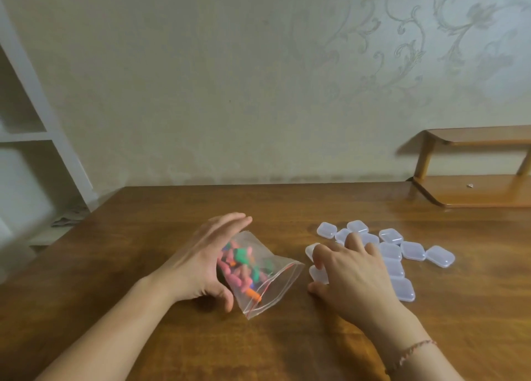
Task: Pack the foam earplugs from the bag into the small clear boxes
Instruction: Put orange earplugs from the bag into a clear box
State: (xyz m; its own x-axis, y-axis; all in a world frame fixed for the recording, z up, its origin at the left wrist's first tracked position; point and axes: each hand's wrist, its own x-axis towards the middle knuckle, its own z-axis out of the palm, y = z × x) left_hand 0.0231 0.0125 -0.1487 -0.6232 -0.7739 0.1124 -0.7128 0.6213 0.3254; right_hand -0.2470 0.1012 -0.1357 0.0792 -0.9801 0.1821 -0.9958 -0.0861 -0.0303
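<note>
**Hands spread over bag and boxes**

Nearest the camera, two bare forearms reach forward over a brown wooden table (178, 349), the right one wearing a thin braided bracelet (411, 353) at the wrist.

The left hand (198, 262) stands on its edge beside a clear zip bag (267, 277), its fingers straight and held together, angled over the bag's far left side. Its thumb is bent down near the bag's near corner. The palm lies against the bag's side, but the fingers do not curl round it; the hand is open, cupping rather than gripping.

The bag lies on the table at about the middle, between the two hands. Its red-lined zip edge faces right and toward the camera. Inside, a heap of foam earplugs (241, 265) in pink, green, orange and blue sits bunched toward the left hand.

The right hand (353, 268) is palm down with fingers spread and relaxed, laid over a loose cluster of small clear boxes (413, 251). Its fingertips rest on or just above several boxes; whether they press down cannot be told. It pinches nothing. All visible boxes look closed and lie flat, spreading right of the hand.

A low wooden shelf (474, 191) stands at the table's far right corner against the patterned wall (230, 78).
</note>
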